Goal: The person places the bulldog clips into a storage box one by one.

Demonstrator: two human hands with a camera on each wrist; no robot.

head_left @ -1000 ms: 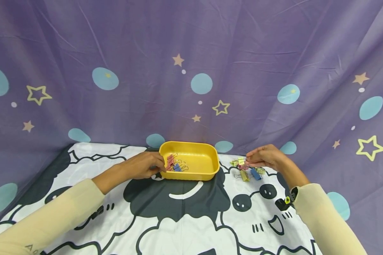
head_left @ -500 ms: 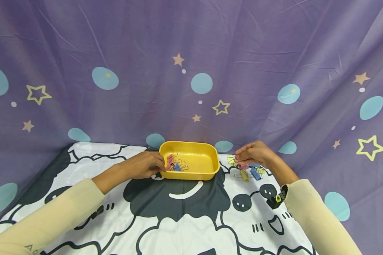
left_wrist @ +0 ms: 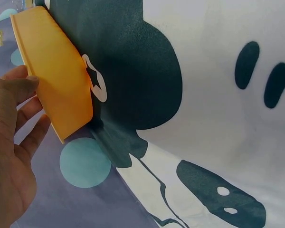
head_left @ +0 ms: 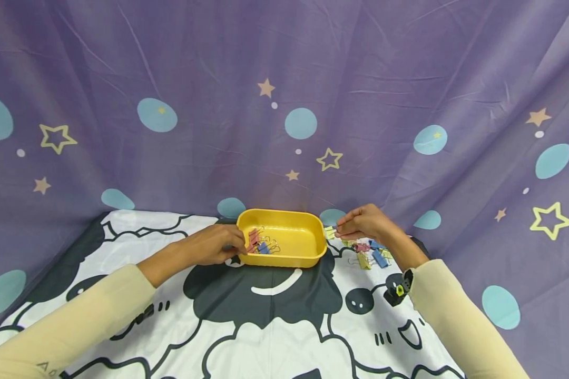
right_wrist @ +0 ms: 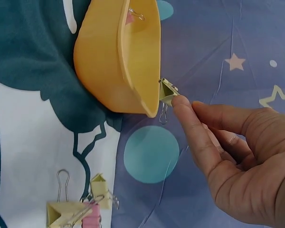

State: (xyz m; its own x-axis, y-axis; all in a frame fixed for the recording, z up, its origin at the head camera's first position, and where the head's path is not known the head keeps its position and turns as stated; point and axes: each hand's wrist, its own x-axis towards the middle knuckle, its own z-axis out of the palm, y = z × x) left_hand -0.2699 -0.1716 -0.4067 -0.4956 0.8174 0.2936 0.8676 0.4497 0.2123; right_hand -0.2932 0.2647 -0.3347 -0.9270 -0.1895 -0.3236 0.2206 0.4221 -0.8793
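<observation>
Right hand (head_left: 364, 222) pinches a yellow binder clip (head_left: 330, 232) near the yellow tray (head_left: 284, 261)'s right end; left hand (head_left: 218, 245) grips the tray's left end between thumb and fingers. Pink clips (head_left: 253, 239) and a blue clip (head_left: 263, 248) lie inside at left, mixed-colour clip pile (head_left: 364, 260) on the cloth-covered tabletop (head_left: 265, 347) right of the tray.

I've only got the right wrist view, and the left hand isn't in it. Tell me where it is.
Observer: The left hand holds the yellow tray by its left end.
Operator: I see a scrap of pink inside it. Tell me what else is in there.
Observer: A blue clip, lying beside the pink clips.
Operator: My loose pile shows only yellow and pink. Name any other color.
Observer: Loose blue clips lie there on the patterned cloth too.
</observation>
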